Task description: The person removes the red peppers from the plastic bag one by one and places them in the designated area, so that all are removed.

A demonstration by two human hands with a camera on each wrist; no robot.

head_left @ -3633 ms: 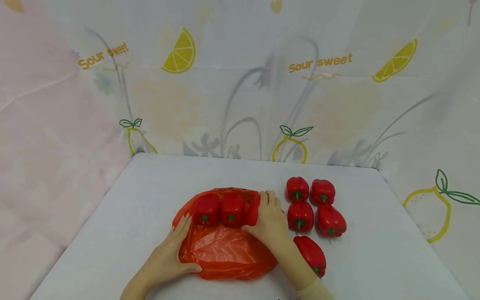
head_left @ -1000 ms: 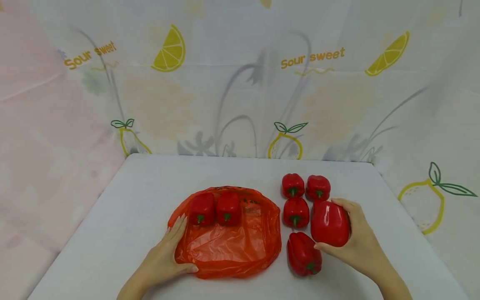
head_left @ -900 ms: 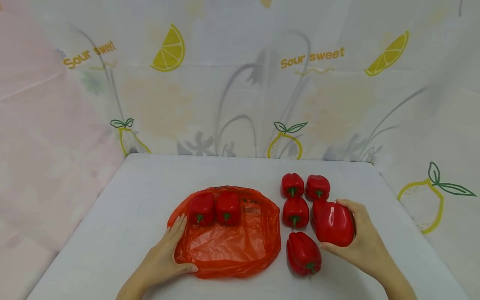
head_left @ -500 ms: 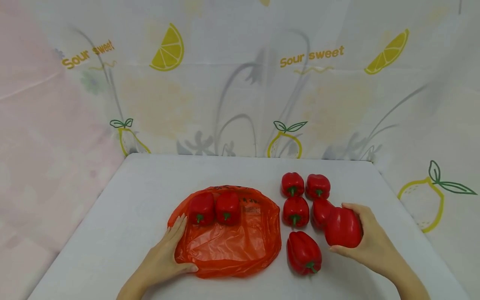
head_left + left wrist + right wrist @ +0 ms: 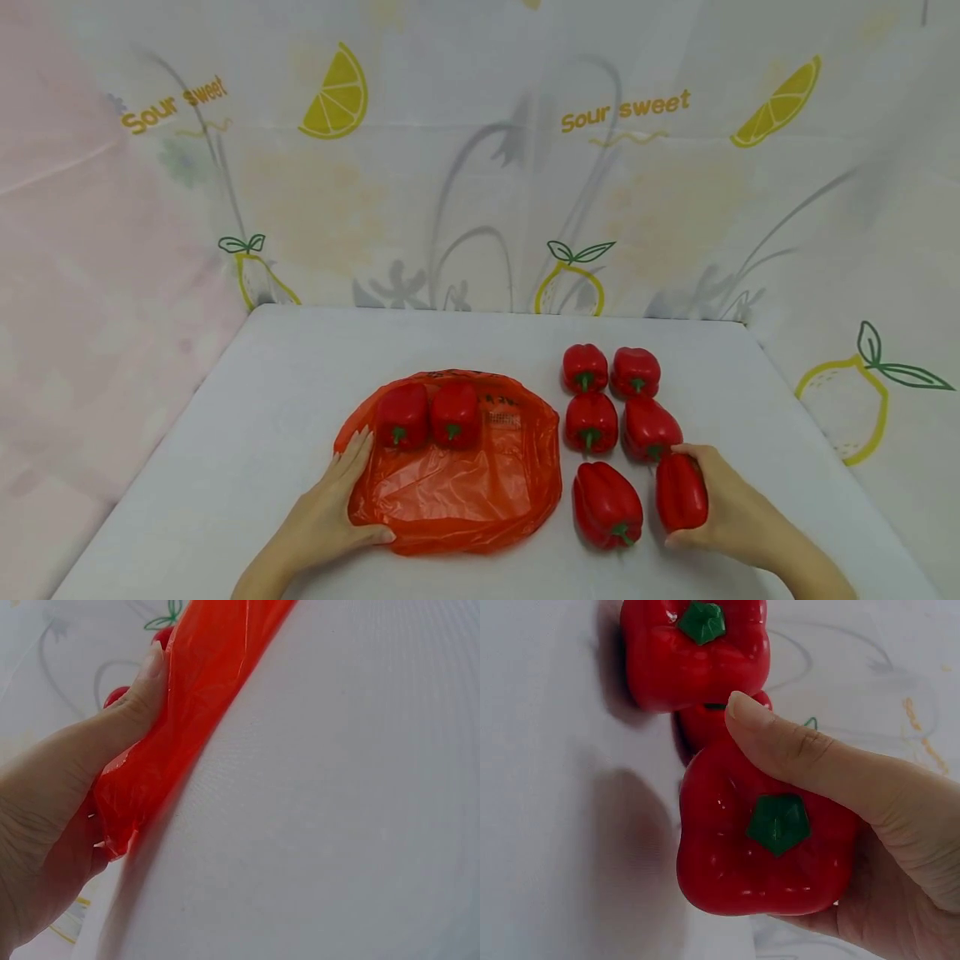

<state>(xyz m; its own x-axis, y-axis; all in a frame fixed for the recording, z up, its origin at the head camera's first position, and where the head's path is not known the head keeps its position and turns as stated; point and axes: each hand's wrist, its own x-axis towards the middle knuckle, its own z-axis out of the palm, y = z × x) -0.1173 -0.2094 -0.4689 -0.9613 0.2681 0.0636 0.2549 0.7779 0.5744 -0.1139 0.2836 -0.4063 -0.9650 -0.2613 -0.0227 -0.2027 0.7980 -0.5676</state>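
Near the table's right front, my right hand [image 5: 723, 508] grips a red bell pepper [image 5: 681, 492], thumb on its near side and fingers on its far side. The right wrist view has this pepper [image 5: 769, 840] with its green stem end facing the camera and a shadow on the tabletop beside it. An orange-red plastic bag [image 5: 450, 492] lies spread with its mouth wide. Two bell peppers [image 5: 402, 417] sit side by side in its far left part. My left hand [image 5: 322, 512] rests along the bag's left rim, fingers straight, thumb at the near edge.
Right of the bag, several red bell peppers stand in two columns, among them a far left one [image 5: 585, 368], a middle right one [image 5: 651, 429] and a near left one [image 5: 607, 506]. A white table [image 5: 247, 400] carries everything. Behind it hangs a lemon-printed cloth [image 5: 450, 192].
My right hand has brought a bell pepper out of the bag to the right, then lowered it toward the near side, beside the near left pepper. My left hand has stayed at the bag's rim.
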